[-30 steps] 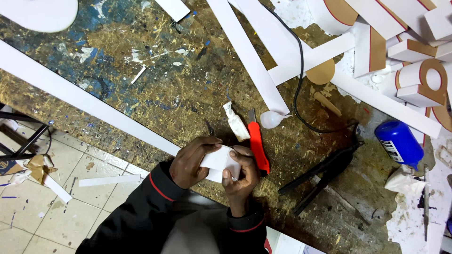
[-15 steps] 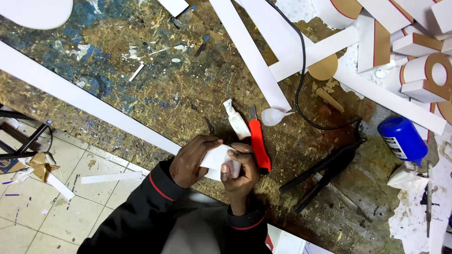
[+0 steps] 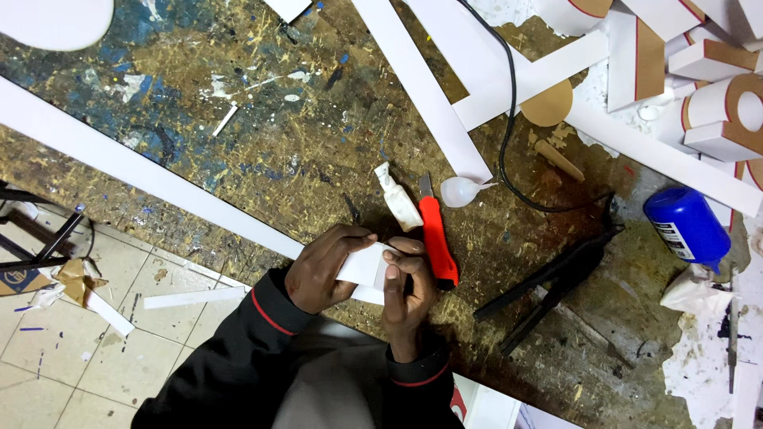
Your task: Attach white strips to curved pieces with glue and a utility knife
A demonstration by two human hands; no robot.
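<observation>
Both hands meet at the near edge of the paint-spattered wooden workbench (image 3: pixel 262 151), the left hand (image 3: pixel 322 270) and right hand (image 3: pixel 407 290) pinched together on a small flat white strip piece (image 3: pixel 364 268) held between them. Just beside the right hand lies an orange utility knife (image 3: pixel 435 241), blade out, with a small white glue bottle (image 3: pixel 398 199) next to it. Beyond sit a clear teardrop-shaped cap (image 3: pixel 461 191), a black cable (image 3: pixel 509 135) and long white strips (image 3: pixel 429 95). A blue canister (image 3: pixel 687 225) lies far right. The held piece is plain white, folded, partly hidden by fingers.
</observation>
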